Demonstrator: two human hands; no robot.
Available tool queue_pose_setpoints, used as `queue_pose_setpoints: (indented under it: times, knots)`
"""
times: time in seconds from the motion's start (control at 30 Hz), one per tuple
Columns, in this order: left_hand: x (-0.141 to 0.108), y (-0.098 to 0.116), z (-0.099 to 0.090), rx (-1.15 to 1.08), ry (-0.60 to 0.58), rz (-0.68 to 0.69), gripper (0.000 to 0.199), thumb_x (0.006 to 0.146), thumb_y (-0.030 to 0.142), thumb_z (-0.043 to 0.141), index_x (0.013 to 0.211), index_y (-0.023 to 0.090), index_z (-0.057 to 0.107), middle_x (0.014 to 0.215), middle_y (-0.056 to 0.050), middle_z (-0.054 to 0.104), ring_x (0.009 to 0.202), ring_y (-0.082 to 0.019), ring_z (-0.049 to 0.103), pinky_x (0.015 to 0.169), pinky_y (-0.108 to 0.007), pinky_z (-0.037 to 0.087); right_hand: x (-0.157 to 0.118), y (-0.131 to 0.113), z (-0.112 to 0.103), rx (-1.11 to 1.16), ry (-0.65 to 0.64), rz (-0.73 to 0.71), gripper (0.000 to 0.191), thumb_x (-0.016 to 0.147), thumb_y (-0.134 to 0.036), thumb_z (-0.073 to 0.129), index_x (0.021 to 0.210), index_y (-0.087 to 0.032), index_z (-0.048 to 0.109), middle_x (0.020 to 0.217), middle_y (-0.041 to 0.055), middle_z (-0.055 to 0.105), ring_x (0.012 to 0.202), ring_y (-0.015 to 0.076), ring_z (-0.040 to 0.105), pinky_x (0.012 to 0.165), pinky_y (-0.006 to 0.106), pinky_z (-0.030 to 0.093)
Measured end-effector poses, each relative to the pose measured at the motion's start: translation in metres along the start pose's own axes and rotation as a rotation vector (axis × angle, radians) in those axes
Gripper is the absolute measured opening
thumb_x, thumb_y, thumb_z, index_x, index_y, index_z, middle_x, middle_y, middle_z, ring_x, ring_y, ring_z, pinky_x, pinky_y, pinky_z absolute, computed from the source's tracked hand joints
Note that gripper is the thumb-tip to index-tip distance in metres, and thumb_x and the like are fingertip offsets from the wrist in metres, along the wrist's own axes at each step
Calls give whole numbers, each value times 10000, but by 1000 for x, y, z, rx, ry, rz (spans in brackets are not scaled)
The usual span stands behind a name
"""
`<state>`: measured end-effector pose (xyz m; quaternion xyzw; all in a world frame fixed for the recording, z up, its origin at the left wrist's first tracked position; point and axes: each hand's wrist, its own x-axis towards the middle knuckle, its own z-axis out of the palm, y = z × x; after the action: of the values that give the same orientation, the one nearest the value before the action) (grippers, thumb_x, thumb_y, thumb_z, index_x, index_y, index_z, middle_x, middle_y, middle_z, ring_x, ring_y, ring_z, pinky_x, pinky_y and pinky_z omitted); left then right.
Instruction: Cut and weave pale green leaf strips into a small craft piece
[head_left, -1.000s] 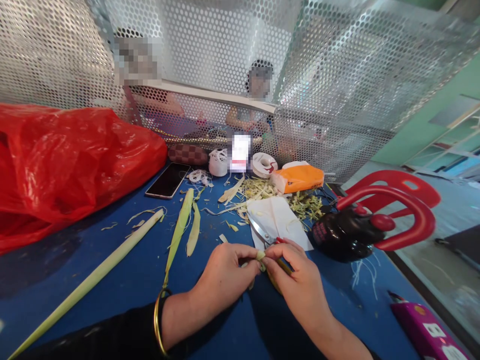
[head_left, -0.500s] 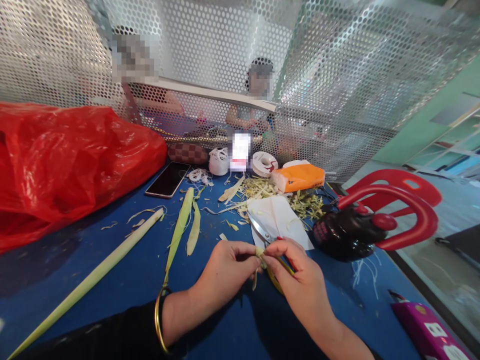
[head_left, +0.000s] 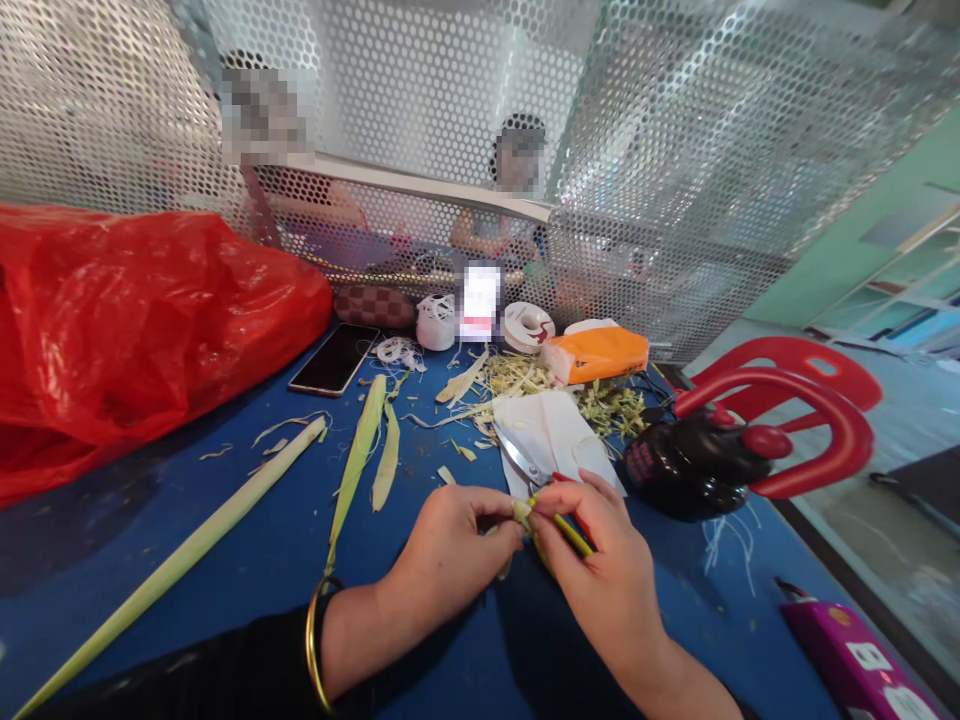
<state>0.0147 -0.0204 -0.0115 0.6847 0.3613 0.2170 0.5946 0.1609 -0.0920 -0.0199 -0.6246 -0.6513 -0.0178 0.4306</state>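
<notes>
Between both hands is a small pale green folded leaf strip [head_left: 522,511], with an end hanging below. My left hand [head_left: 457,545] pinches it from the left with thumb and forefinger. From the right, the thumb and forefinger of my right hand [head_left: 600,545] are closed on it too. Shears [head_left: 519,458] with red and yellow handles lie partly beneath my right hand, blades over a white paper [head_left: 551,425]. Left of my hands lie a long green leaf strip [head_left: 364,440], a shorter dry strip [head_left: 387,465] and a long rolled leaf spike [head_left: 180,560].
A red plastic bag [head_left: 150,340] fills the left. Farther back are a phone [head_left: 334,360], a white ribbon spool [head_left: 528,327], an orange tissue pack [head_left: 600,354] and leaf scraps [head_left: 517,375]. A black jug [head_left: 686,465] and purple box [head_left: 855,650] stand right. Perforated metal sheeting [head_left: 450,90] borders the back.
My fingers have shifted slightly around the leaf strip, and its pale folded part now faces up more. The right fingers have lifted and spread a little. The shears and other things stay put.
</notes>
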Motion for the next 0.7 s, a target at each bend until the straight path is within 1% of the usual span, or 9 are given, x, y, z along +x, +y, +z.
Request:
queue_pose_setpoints:
  times: [0.07,0.17,0.23,0.3,0.4,0.53,0.63,0.7]
  knots:
    - [1,-1,0,11,-23,-7,260,692,151,456,709,154,715,531,34,544,501,-100,477,491,-208,345,1,0,0,-8,-20,-54,116,841,-121,604,872,-231,584,771,-20,684,756,168,652,967,421,396]
    - [2,-4,-1,54,-48,6,246,673,129,442,649,158,685,517,37,550,492,-100,484,492,-205,354,3,0,-1,-22,-89,-95,147,860,-93,590,903,-233,597,792,-24,691,747,153,640,963,414,384]
    - [1,-7,-1,90,-39,25,240,669,125,442,637,164,677,520,39,557,502,-101,490,505,-204,362,4,0,-2,-26,-144,-98,169,864,-72,575,894,-236,602,801,-26,692,745,152,629,943,411,385]
    - [0,-8,-1,121,-22,35,244,674,129,440,646,170,679,528,41,564,517,-105,502,519,-205,368,4,-1,-2,-17,-173,-97,185,866,-60,560,903,-235,606,799,-20,687,745,156,621,918,406,395]
    - [-1,-7,-1,158,-11,45,258,689,136,433,659,175,686,547,36,577,549,-113,518,542,-208,369,4,-4,-3,-13,-182,-125,192,859,-50,536,919,-220,601,805,4,676,751,167,616,909,412,400]
    - [-2,-3,-1,244,7,58,257,697,129,427,624,163,671,556,27,577,572,-119,506,548,-215,346,1,-10,-4,-67,-192,-185,179,843,-64,541,956,-190,599,831,40,671,765,188,620,950,452,371]
    - [-3,-2,0,326,20,77,224,675,100,425,559,155,609,539,32,535,579,-112,484,541,-216,311,0,-11,-3,-114,-177,-198,135,873,-95,545,937,-195,610,798,31,674,748,187,625,962,451,359]
    - [-3,-3,0,385,24,97,209,673,87,426,531,156,563,521,41,491,567,-104,460,535,-219,288,0,-10,-1,-121,-162,-184,146,888,-91,532,893,-211,615,765,12,671,720,174,624,955,437,362]
